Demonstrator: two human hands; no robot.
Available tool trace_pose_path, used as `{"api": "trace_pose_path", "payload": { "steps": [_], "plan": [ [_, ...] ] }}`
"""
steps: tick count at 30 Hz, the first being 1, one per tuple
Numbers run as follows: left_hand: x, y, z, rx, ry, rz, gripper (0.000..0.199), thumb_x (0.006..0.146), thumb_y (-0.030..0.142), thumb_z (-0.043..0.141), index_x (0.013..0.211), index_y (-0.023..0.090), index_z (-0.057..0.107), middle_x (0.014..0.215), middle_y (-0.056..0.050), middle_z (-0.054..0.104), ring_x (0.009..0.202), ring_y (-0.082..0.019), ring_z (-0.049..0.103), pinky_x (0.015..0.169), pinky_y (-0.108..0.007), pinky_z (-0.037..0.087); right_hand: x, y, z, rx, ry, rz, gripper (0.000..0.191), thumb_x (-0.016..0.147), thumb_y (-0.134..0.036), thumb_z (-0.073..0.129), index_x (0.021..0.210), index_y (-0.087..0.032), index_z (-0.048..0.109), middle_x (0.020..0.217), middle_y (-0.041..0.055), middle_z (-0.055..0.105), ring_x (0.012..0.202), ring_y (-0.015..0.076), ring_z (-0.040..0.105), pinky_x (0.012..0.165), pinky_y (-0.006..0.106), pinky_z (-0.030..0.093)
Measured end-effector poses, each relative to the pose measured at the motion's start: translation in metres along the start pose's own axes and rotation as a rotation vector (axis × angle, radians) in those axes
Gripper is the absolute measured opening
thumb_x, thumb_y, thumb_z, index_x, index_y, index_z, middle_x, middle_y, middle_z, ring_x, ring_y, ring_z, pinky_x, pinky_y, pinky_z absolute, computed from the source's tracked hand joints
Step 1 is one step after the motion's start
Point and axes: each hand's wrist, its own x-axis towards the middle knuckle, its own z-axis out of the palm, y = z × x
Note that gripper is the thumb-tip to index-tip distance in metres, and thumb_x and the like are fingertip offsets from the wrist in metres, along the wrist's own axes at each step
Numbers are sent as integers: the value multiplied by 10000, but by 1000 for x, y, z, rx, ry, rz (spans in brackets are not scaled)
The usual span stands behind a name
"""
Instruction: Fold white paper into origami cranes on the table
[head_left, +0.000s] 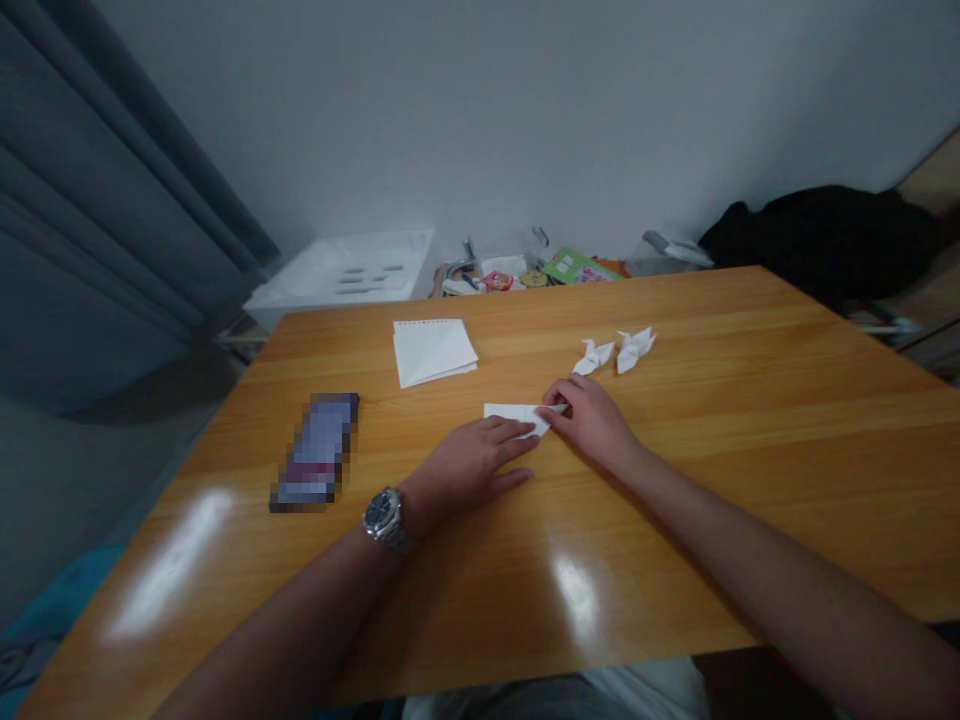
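Well inside table [480, 620] edges, folded paper [504, 410], apparently pinched

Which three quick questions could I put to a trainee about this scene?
1. True or false: the watch is on the person's left wrist.
2. How many paper birds are on the wooden table?
3. Fill in: the left hand and the right hand are both at a piece of ____.

Key: 1. True. 2. Two. 3. Folded white paper.
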Motion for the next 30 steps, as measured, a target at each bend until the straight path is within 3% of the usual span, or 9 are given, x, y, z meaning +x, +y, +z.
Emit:
{"api": "trace_pose_path", "payload": {
  "steps": [13,30],
  "plan": [
    [-2,-1,-2,-93,37,-27,458,1008,450,482,1402,221,529,1428,-76,581,1293,-230,558,1109,-399,447,-1,1,1,6,23,-15,137,872,-290,709,817,-215,608,852,33,594,849,222,563,756,333,410],
    [-2,-4,-4,-64,-3,-10,408,1028,412,446,1370,237,583,1473,-71,540,1323,-223,540,1136,-409,423,-1,1,2,-1,22,-19,128,865,-269,707,815,-216,602,854,33,593,851,223,560,750,328,409]
  ]
}}
